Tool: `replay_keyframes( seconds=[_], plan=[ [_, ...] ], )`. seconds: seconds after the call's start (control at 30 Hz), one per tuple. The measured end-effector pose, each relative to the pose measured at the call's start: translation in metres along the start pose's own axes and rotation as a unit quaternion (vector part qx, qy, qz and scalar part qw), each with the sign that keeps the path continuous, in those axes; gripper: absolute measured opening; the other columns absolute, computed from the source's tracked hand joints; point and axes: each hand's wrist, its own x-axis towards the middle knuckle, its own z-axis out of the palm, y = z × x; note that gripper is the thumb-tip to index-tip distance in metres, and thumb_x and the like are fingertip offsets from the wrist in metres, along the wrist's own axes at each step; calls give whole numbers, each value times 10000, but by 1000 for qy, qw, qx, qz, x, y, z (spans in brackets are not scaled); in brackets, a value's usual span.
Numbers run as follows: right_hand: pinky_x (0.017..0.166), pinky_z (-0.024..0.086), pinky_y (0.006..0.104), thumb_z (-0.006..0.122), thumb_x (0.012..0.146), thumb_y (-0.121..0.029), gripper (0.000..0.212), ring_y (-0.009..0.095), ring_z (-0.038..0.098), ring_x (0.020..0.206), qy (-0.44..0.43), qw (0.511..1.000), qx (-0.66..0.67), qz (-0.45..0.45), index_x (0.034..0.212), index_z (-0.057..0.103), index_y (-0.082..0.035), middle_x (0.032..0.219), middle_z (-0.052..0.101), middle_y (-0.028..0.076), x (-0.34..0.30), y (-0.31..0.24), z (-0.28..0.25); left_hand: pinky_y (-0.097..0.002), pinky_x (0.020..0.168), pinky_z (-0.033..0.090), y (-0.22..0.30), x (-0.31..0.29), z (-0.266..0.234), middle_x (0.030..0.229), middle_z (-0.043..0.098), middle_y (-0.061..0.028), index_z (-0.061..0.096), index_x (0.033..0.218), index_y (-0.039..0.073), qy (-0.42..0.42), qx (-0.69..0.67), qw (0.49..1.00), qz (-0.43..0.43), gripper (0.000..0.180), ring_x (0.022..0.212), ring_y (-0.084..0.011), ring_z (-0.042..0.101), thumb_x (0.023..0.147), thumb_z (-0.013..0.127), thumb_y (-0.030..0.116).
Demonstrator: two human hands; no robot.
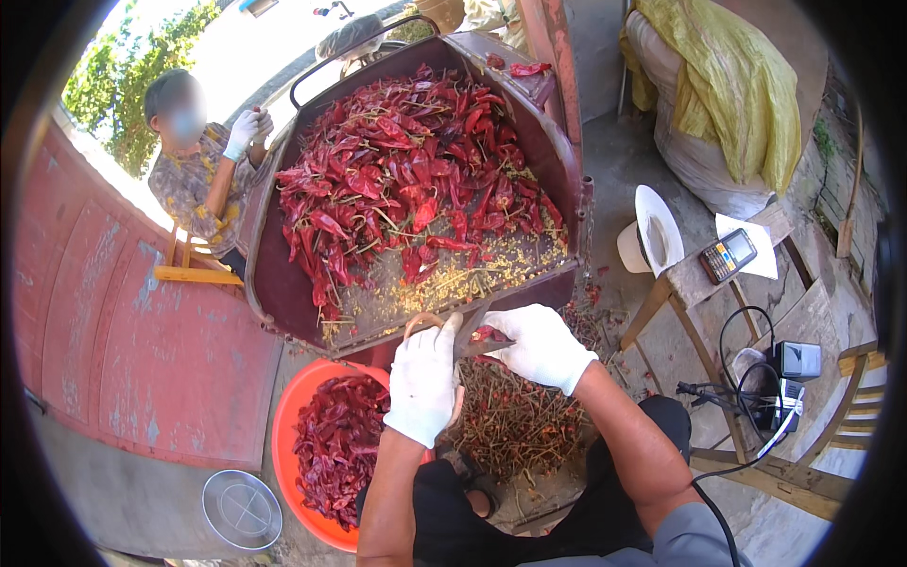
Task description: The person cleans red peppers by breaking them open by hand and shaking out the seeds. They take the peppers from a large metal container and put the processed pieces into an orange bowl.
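My left hand [423, 383], in a white glove, is closed on a pair of scissors [472, 347]; a loop of their handle shows above my fingers and the blades point right. My right hand [543, 348], gloved too, pinches a dried red chili pepper [486, 334] right at the blades. Both hands are over the near edge of a maroon metal cart bed [553, 283]. In it lies a big heap of dried red chilies [397, 161], with pale seeds [463, 281] scattered at the near side. Below my left hand, an orange-red basin [282, 425] holds red chili pieces [340, 439].
A pile of stems [520, 425] covers the ground between my legs. A round sieve [242, 510] lies left of the basin. Across the cart's left side another person [203, 180] in white gloves sits. At right, a wooden stool [694, 283] carries a white hat [657, 231] and a handheld device [727, 253].
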Motion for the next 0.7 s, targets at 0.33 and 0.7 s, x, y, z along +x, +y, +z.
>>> replay_keyframes(
  seconds=[0.33,0.7],
  plan=[
    [773,531,447,641,823,-220,271,367,676,849,-6,999,-51,15,1042,708,-75,872,706,160,-1,-3,6,-432,946,451,8,-1,7,1086,586,-162,397,1419,-18,-21,3,1000,-20,869,1076,-342,570,625,736,82],
    [755,531,441,662,855,-333,266,359,678,832,-18,996,-13,83,920,716,-81,833,698,162,-1,-13,3,-425,768,537,6,-9,25,1069,640,-168,485,1330,23,-22,-38,997,-58,631,915,-331,665,718,636,62]
  ],
)
